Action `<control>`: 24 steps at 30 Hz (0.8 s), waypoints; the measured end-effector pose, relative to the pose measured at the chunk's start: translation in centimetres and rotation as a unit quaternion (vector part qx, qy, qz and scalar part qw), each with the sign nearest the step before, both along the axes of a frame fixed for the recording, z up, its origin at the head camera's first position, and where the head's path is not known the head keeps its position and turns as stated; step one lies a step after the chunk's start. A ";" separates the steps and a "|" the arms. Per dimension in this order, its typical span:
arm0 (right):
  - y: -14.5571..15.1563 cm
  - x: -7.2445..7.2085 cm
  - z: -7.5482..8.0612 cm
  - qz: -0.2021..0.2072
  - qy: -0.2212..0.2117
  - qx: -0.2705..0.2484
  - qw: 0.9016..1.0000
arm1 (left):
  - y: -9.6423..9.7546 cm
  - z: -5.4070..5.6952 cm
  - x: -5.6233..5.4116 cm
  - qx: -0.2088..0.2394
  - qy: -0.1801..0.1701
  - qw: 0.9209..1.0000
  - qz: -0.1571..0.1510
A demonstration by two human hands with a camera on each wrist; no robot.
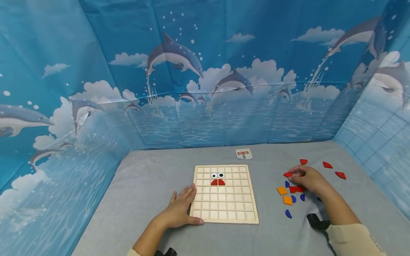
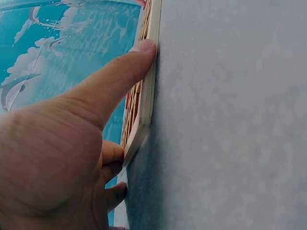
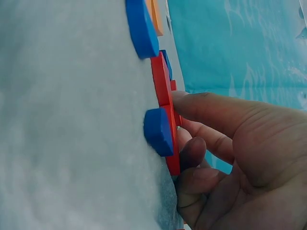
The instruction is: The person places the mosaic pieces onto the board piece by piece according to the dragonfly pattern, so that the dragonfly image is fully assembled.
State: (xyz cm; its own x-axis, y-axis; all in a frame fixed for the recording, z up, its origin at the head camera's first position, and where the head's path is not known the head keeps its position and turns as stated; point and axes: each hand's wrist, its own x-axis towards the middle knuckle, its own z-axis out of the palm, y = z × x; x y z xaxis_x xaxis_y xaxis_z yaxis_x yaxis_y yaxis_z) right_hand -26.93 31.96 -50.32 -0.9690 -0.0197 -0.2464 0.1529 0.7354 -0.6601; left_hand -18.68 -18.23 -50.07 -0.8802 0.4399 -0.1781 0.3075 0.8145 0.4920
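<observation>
A pale wooden grid board (image 1: 227,196) lies flat on the grey cloth. Two round eye pieces (image 1: 221,175) sit in its upper cells, with two red quarter-round pieces (image 1: 214,182) below them. My left hand (image 1: 180,211) rests along the board's left side, fingers extended; its thumb (image 2: 129,64) touches the front edge. To the right, my right hand (image 1: 309,179) pinches a red piece (image 1: 287,174) between thumb and fingertips, low over the cloth. Its shape is partly hidden by the fingers. Red pieces (image 3: 163,81) and a blue piece (image 3: 159,132) lie beside that hand.
A small pattern card (image 1: 244,153) lies behind the board. Orange squares (image 1: 282,191), blue pieces (image 1: 288,213) and more red pieces (image 1: 341,175) are scattered on the right. A dolphin-printed curtain (image 1: 205,117) borders the table's back and sides.
</observation>
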 end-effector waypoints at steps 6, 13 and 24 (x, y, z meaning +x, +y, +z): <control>0.0 0.0 0.1 -0.011 0.004 -0.012 1.000 | 0.0 -0.1 0.0 0.002 0.004 1.000 0.002; -0.3 0.2 1.1 -0.044 -0.019 -0.064 0.997 | 0.1 -0.2 0.0 0.002 0.000 1.000 0.001; -2.2 0.8 2.9 0.000 0.011 -0.141 0.990 | 0.0 -0.1 0.1 0.002 -0.003 1.000 0.001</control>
